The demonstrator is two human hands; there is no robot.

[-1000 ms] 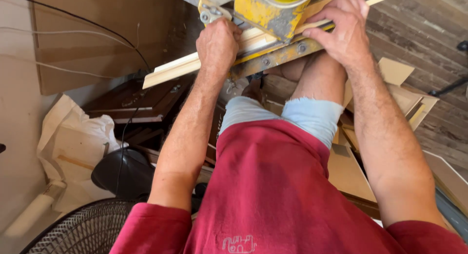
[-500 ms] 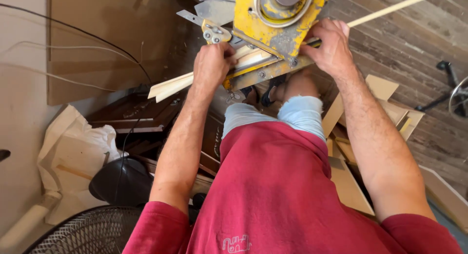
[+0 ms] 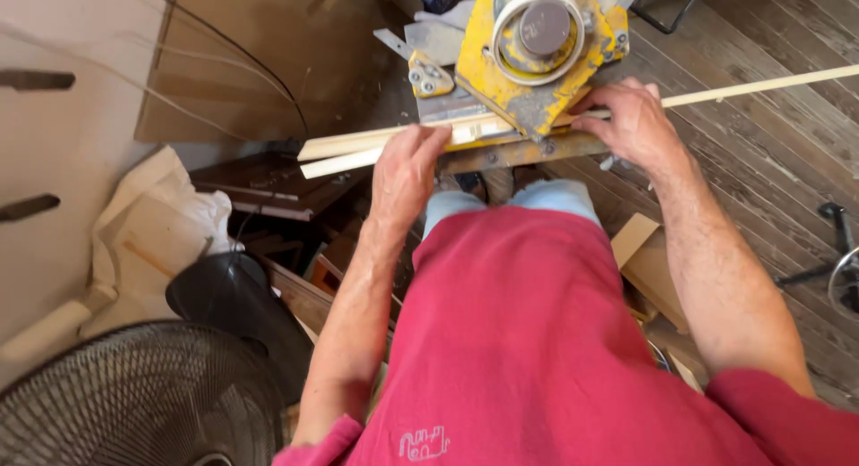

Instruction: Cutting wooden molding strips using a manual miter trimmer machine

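Compared with a second ago, the left hand (image 3: 404,175) has slid left along the pale wooden strips (image 3: 358,151); the right hand (image 3: 631,119) grips the strip beside the yellow saw (image 3: 528,50)

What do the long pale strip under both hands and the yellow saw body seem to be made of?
The pale strip looks like bare, unfinished wood: light cream, matte, square-edged, very slender. The yellow saw body looks like painted metal: its yellow coat is scuffed and dusty. The left hand and right hand press on the strip.
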